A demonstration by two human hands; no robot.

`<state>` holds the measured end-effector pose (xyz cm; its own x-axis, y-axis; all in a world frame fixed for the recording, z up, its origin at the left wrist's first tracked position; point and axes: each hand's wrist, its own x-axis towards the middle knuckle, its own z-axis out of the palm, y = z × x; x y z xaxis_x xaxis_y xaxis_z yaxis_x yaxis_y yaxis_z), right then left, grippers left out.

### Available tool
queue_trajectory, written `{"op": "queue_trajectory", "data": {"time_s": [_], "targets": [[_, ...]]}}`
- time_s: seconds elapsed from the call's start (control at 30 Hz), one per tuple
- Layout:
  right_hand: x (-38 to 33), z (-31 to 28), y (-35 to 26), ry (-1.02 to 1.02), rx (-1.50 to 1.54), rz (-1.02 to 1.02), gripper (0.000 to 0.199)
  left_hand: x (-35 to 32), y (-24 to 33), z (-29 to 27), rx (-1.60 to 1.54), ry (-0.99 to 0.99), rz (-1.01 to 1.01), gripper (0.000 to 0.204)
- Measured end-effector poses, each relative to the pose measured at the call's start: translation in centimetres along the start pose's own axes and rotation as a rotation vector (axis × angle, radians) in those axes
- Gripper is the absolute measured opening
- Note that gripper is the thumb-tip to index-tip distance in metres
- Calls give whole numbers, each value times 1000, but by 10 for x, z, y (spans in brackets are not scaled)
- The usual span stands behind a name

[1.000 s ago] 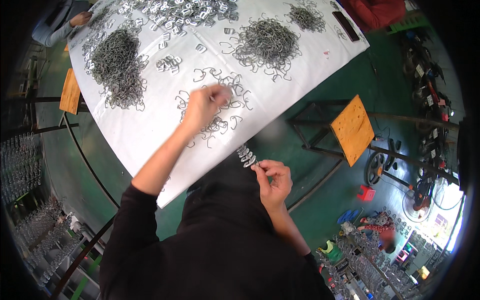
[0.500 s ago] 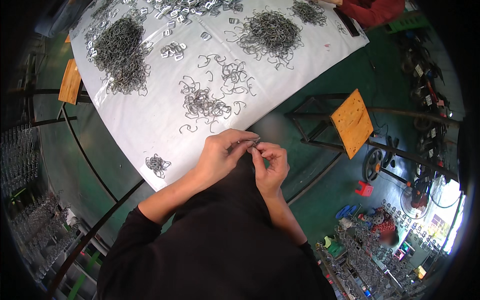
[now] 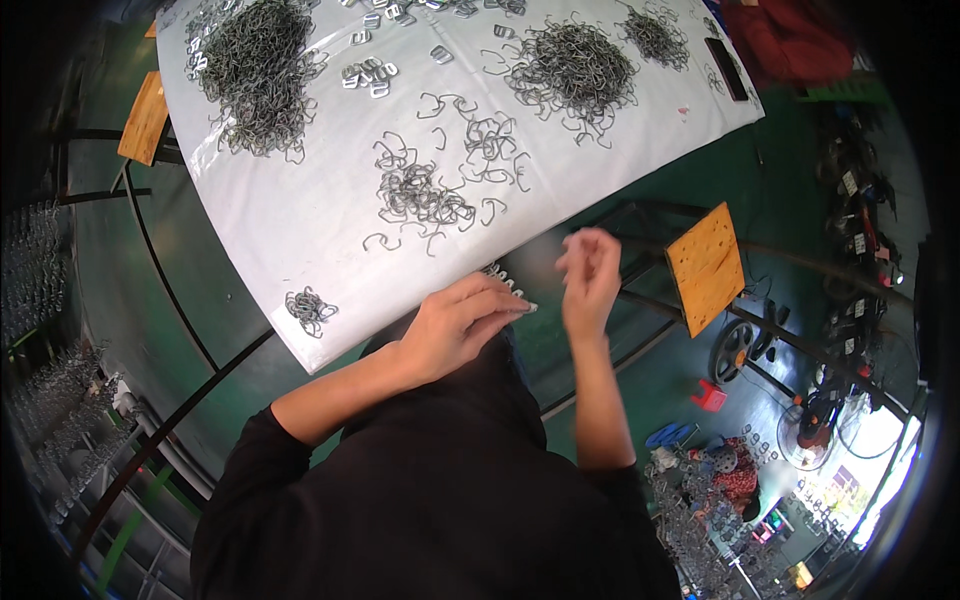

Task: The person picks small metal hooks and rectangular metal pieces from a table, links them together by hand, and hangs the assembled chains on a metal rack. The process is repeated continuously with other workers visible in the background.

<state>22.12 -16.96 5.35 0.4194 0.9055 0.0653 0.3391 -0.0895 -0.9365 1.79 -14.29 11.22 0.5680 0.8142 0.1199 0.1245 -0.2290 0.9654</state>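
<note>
My left hand (image 3: 455,325) is by the table's near edge, its thumb and fingers pressed together on a small silver metal piece (image 3: 532,308). A short row of similar metal pieces (image 3: 497,272) shows just beyond its fingers; whether the hand holds these too is unclear. To the right, my right hand (image 3: 592,280) is raised over the floor, apart from the left. Its fingers are curled and smeared by motion, so I cannot see whether anything is in them. Closest on the table is a loose scatter of bent wire hooks (image 3: 425,200).
The white-covered table (image 3: 300,240) carries large heaps of wire hooks (image 3: 265,75) (image 3: 575,70), silver buckles (image 3: 368,75) and a small hook pile (image 3: 310,310). A dark flat object (image 3: 726,70) lies near a person's red sleeve (image 3: 795,40). Wooden-topped stools (image 3: 706,268) (image 3: 145,118) stand beside the table.
My hands were together at the table's edge; now the right has moved away to the right and upward. The left still pinches a small metal piece. The view has shifted slightly.
</note>
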Motion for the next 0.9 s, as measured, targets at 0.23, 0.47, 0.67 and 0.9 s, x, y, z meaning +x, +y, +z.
{"op": "queue_trajectory", "data": {"time_s": [0.23, 0.47, 0.67, 0.9], "targets": [[166, -5, 80, -41, -470, 30, 16, 5, -5, 0, -20, -51, 98, 20], [171, 38, 61, -691, -427, -235, 14, 7, -6, 6, -118, -94, 99, 20], [143, 79, 45, -665, -713, -255, 11, 6, -6, 9, -112, -110, 130, 18], [129, 95, 51, -539, -967, -526, 6, -7, 0, 9, -112, -164, 104, 15]]}}
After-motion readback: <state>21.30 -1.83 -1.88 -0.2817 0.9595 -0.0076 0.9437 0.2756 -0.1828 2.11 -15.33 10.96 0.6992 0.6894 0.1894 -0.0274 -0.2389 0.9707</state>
